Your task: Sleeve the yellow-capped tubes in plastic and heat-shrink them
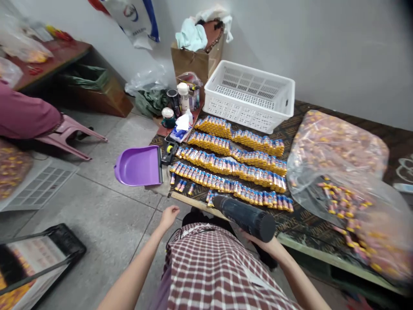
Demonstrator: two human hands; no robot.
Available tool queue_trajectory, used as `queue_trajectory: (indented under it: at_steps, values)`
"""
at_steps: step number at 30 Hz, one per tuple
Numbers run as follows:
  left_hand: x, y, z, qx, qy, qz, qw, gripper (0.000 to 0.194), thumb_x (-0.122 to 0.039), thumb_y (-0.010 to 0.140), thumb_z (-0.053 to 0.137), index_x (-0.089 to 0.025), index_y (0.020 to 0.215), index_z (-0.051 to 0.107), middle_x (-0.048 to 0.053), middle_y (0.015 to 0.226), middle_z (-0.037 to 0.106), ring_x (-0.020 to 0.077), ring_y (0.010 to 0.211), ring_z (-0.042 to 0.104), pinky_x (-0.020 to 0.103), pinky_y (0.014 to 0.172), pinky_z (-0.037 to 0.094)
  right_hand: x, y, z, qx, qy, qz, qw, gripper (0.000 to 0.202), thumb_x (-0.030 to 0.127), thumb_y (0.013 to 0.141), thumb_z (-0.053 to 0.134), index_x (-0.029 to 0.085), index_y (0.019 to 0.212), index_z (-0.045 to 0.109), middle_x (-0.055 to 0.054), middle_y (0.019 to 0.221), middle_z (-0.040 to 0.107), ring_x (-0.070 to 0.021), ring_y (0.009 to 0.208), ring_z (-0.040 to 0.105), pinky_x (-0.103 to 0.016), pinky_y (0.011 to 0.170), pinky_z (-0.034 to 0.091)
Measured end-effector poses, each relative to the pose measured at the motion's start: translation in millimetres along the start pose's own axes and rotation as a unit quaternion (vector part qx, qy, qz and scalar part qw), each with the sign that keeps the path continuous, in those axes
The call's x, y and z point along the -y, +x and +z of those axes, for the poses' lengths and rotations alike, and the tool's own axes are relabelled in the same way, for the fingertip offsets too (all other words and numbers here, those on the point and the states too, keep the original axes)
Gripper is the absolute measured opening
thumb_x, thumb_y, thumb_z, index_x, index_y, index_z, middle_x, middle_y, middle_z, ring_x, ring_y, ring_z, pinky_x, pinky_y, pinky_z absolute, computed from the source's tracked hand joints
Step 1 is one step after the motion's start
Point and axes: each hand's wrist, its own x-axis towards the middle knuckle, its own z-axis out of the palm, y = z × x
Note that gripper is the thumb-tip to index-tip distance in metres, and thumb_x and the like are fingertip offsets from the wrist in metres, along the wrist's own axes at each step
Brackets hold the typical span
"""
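Observation:
A black cylindrical tool, like a hot-air blower, points left over the front edge of the table. My right hand is closed on it from below, its fingers mostly hidden behind the barrel. Free of any object, my left hand hovers over the floor before the table edge, fingers curled together. Long rows of small blue-and-yellow wrapped tubes lie side by side on the dark tabletop. A few loose tubes lie at the near left.
A white crate stands behind the rows. Clear bags of tubes lie on the right. A purple dustpan, a tape dispenser and bottles are left of the rows. Another person's sleeve shows at far left.

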Motion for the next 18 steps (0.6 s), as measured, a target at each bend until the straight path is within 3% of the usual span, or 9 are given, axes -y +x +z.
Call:
queue_trajectory:
  at_steps: [4, 6, 8, 12, 15, 18]
  values:
    - [-69.1, 38.2, 29.7, 0.047, -0.002, 0.061, 0.997, 0.013, -0.015, 0.073, 0.058, -0.017, 0.083, 0.065, 0.004, 0.089, 0.071, 0.0151, 0.086, 0.064, 0.024, 0.081, 0.046, -48.3, -43.0, -30.2, -0.074, 0.014, 0.086, 0.993, 0.044, 0.053, 0.057, 0.065, 0.015, 0.077, 0.072, -0.006, 0.056, 0.064, -0.0191, 0.051, 0.056, -0.032, 0.055, 0.048]
    - [-97.0, 41.4, 53.5, 0.051, 0.009, 0.062, 0.997, 0.013, -0.02, 0.07, 0.064, -0.016, 0.083, 0.064, 0.005, 0.086, 0.07, 0.0164, 0.084, 0.064, 0.025, 0.081, 0.045, -65.0, -63.1, -42.6, -0.121, 0.036, 0.114, 0.985, 0.044, 0.052, 0.057, 0.065, 0.015, 0.078, 0.071, -0.005, 0.053, 0.062, -0.0181, 0.048, 0.054, -0.031, 0.051, 0.045]
    - [-117.6, 35.2, 79.7, 0.028, 0.027, 0.047, 0.998, 0.033, -0.032, 0.067, 0.069, -0.015, 0.093, 0.061, 0.01, 0.095, 0.067, 0.0219, 0.092, 0.062, 0.031, 0.083, 0.044, -74.5, -79.0, -52.2, -0.158, 0.063, 0.133, 0.976, 0.041, 0.052, 0.059, 0.064, 0.015, 0.075, 0.07, -0.004, 0.05, 0.06, -0.0176, 0.045, 0.052, -0.031, 0.048, 0.043]
    - [-140.4, 14.4, 126.5, -0.074, 0.096, -0.019, 0.993, 0.078, -0.05, 0.057, 0.073, -0.016, 0.12, 0.041, 0.019, 0.119, 0.052, 0.0345, 0.114, 0.048, 0.043, 0.09, 0.037, -79.5, -95.0, -62.6, -0.172, 0.117, 0.149, 0.967, 0.034, 0.048, 0.059, 0.067, 0.016, 0.071, 0.067, -0.004, 0.049, 0.059, -0.0171, 0.044, 0.05, -0.031, 0.047, 0.042]
    - [-146.1, 8.0, 146.9, -0.109, 0.134, -0.047, 0.984, 0.078, -0.051, 0.058, 0.073, -0.017, 0.12, 0.037, 0.018, 0.117, 0.051, 0.0347, 0.114, 0.048, 0.043, 0.09, 0.037, -81.7, -95.6, -62.4, -0.17, 0.153, 0.15, 0.962, 0.032, 0.044, 0.06, 0.067, 0.016, 0.075, 0.066, -0.003, 0.052, 0.06, -0.0168, 0.046, 0.052, -0.03, 0.048, 0.042]
    - [-144.3, 9.7, 153.1, -0.09, 0.129, -0.035, 0.987, 0.067, -0.044, 0.063, 0.071, -0.017, 0.116, 0.039, 0.016, 0.115, 0.053, 0.0304, 0.106, 0.054, 0.037, 0.085, 0.04, -83.3, -87.2, -56.8, -0.173, 0.163, 0.142, 0.961, 0.032, 0.044, 0.061, 0.066, 0.016, 0.075, 0.066, -0.002, 0.052, 0.059, -0.016, 0.047, 0.051, -0.029, 0.049, 0.042]
